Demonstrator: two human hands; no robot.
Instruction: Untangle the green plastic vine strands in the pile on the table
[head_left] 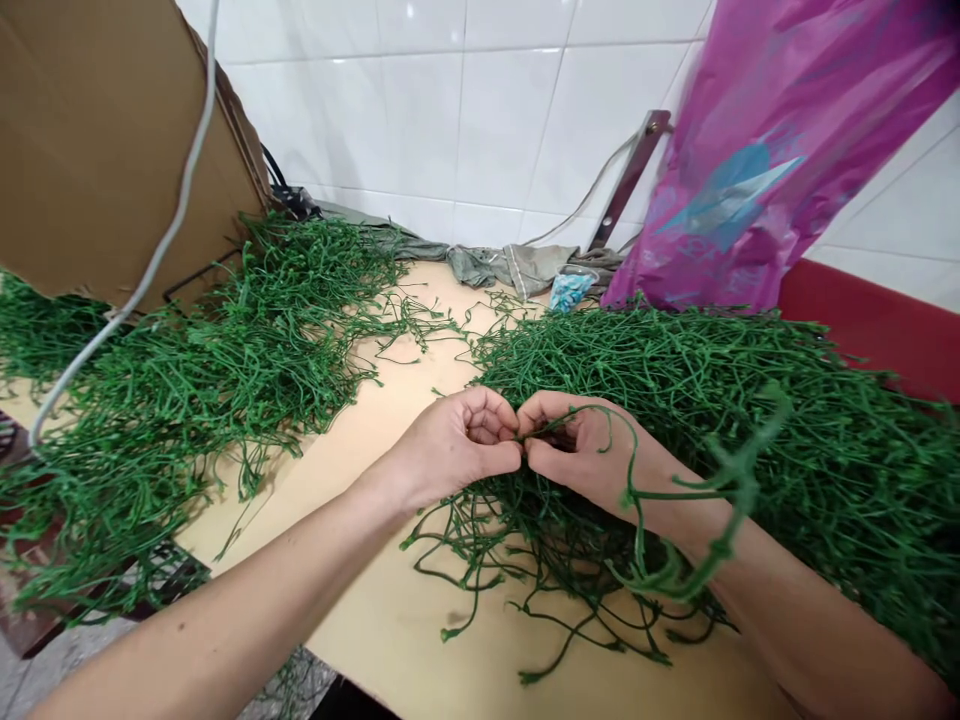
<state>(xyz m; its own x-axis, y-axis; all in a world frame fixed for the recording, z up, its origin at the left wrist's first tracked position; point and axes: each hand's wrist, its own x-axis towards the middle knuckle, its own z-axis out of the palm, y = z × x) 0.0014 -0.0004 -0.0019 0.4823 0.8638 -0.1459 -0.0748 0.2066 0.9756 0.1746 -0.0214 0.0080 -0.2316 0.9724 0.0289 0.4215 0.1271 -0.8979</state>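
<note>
My left hand [454, 447] and my right hand [574, 447] meet at the middle of the pale wooden tabletop [390, 400], fingers curled. Between their fingertips they pinch a thin green plastic strand [570, 420], which loops away over my right wrist. Its pinched end is hidden by my fingers. Beneath my hands lies a loose tangle of artificial green vine [540, 570]. A larger heap of the same vine [712, 400] spreads to the right, and another [225, 370] covers the left of the table.
A brown cardboard sheet [97, 130] stands at the upper left, with a white cable [150, 270] hanging before it. Along the white tile wall [480, 120] are a magenta plastic bag [772, 170], a grey cloth [487, 265], a small blue packet [570, 292] and a red surface [870, 330].
</note>
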